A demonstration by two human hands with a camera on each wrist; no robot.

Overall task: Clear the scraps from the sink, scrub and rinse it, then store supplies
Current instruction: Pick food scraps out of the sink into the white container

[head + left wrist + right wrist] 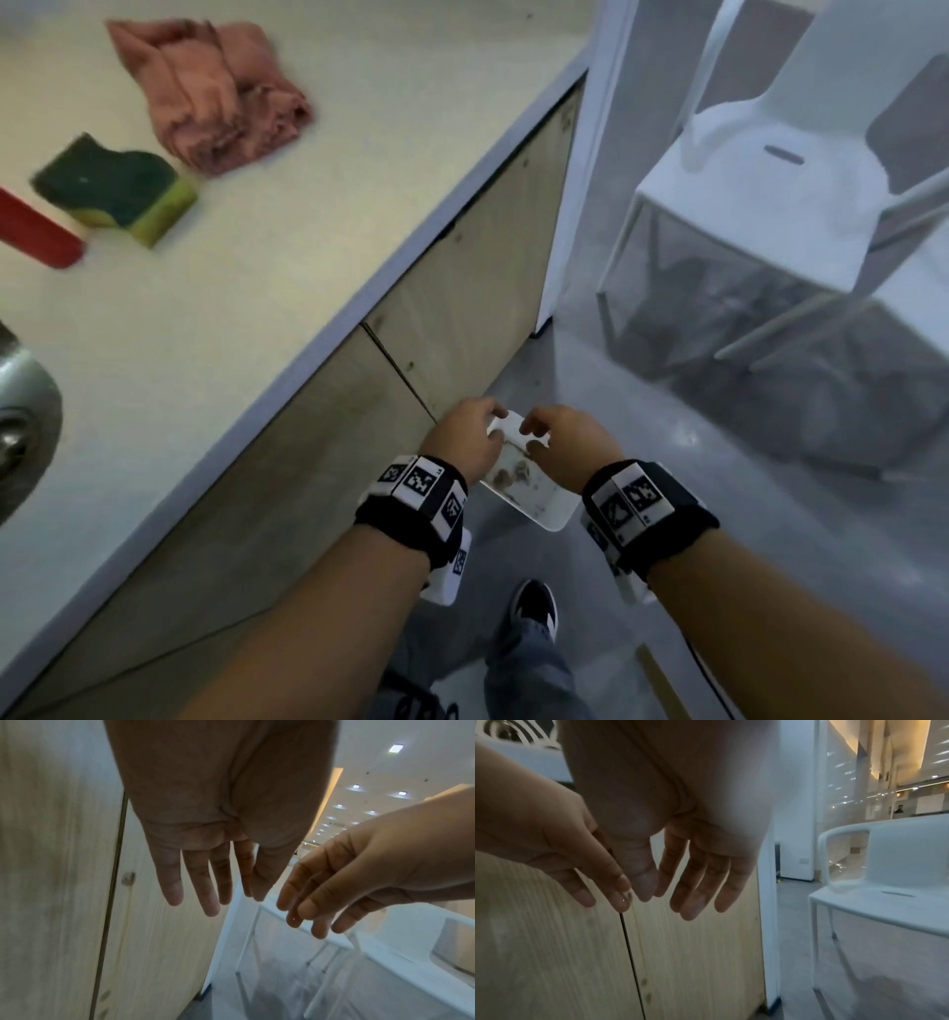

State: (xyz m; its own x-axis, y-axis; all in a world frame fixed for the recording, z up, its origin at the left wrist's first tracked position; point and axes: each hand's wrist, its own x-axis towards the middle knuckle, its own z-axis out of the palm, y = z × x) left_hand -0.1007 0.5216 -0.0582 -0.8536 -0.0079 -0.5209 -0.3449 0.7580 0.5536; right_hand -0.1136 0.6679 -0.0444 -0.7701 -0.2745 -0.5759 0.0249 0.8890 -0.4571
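Your left hand [464,442] and right hand [570,447] sit side by side at lower centre of the head view, below the counter [267,267] edge and in front of the wooden cabinet doors [462,308]. Directly under them is a white tray [547,506], tilted, its far end covered by your fingertips. Brown scraps [508,473] lie on the middle of it.

Finger state: in the left wrist view your left fingers [169,882] hang straight and slightly spread, with nothing in them. In the right wrist view your right fingers [695,892] are loosely extended and likewise hold nothing. The tips of the two hands are near each other but apart. The tray shows in neither wrist view, so the hands appear to be over it rather than gripping it. What supports the tray cannot be told from the head view.

The sink [25,406] shows only as a steel rim and drain at the left edge of the head view, well apart from the tray.

On the counter, upper left of the frame: a crumpled pink cloth [215,97], a green and yellow sponge [115,187] just beside it, and a red object [38,234] cut off by the left edge, close to the sponge.

A white chair [770,190] stands at upper right on the grey floor. One dark shoe [534,606] shows at bottom centre.
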